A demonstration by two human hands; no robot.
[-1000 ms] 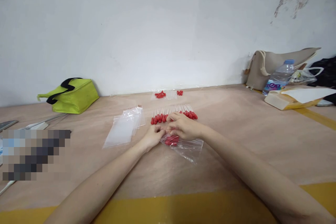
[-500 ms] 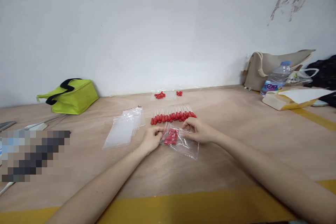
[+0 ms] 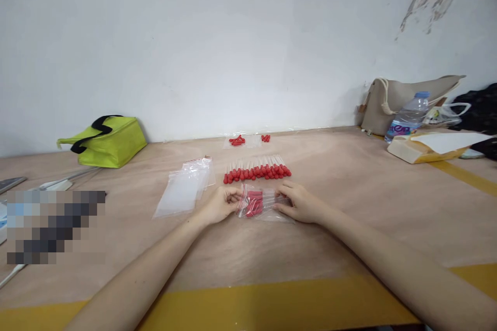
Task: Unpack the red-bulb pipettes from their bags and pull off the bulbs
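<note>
A small clear zip bag [image 3: 261,206] with red-capped pieces inside lies on the table between my hands. My left hand [image 3: 220,204] pinches its left end with the fingers closed. My right hand [image 3: 300,204] grips its right side, fingers curled onto the plastic. Just beyond the bag lies a row of several clear droppers with red bulbs [image 3: 256,169]. A pile of empty clear bags [image 3: 185,190] sits to the left of my left hand.
Two more small bags with red pieces [image 3: 245,139] lie near the wall. A lime green bag [image 3: 104,140] stands at the back left. A beige tote [image 3: 407,99], a water bottle [image 3: 406,116] and a flat box [image 3: 430,146] are at the back right.
My right hand has slid from over the bag's left end to its right side. The bag, earlier slanting toward me, now lies level across between both hands.
</note>
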